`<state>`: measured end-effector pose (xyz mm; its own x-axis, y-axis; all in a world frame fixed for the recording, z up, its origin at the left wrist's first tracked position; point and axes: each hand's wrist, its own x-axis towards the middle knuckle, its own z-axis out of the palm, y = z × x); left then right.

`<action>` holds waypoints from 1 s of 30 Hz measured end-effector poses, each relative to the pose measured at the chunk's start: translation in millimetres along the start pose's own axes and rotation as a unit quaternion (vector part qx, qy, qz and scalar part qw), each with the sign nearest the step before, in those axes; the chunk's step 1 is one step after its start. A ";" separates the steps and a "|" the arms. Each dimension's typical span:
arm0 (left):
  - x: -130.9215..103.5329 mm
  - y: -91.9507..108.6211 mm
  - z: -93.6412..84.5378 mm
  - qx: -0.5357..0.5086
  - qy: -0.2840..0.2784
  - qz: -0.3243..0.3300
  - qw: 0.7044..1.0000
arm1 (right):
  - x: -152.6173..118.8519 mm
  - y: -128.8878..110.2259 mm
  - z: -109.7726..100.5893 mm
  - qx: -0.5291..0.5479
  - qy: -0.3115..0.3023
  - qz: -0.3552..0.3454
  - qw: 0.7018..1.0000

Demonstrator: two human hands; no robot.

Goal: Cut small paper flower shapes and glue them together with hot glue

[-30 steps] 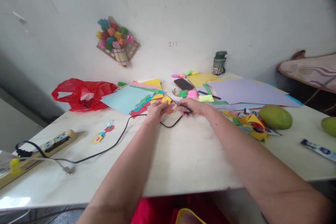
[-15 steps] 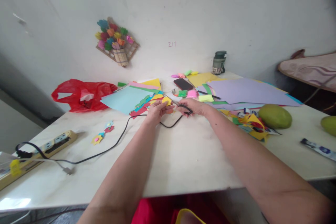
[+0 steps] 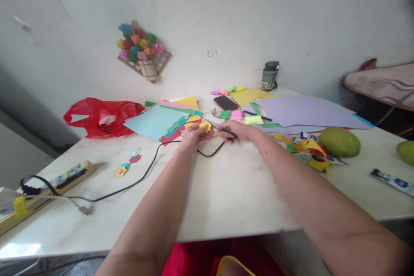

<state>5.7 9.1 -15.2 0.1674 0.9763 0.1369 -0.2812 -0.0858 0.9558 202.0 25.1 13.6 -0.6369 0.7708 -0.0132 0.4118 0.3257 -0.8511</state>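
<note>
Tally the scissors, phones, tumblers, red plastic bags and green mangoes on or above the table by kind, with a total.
Scissors, in the right hand: 1
Phone: 1
Tumbler: 1
Red plastic bag: 1
Green mangoes: 2
Total: 6

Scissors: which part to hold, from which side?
Take the scissors by the black handles, probably from the person's right, where the right grip sits. The blades slant away up and left, close to the yellow paper in the left grip, so that end looks worse to grab.
</note>
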 end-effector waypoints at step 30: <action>1.1 -2.0 -1.8 -0.006 0.012 -0.009 1.000 | 2.9 4.3 0.5 0.014 -0.001 0.001 1.000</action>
<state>4.7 10.7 -17.5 0.1499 0.9823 0.1123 -0.2895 -0.0650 0.9550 201.5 28.4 9.7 -0.6373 0.7705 -0.0168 0.3958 0.3085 -0.8650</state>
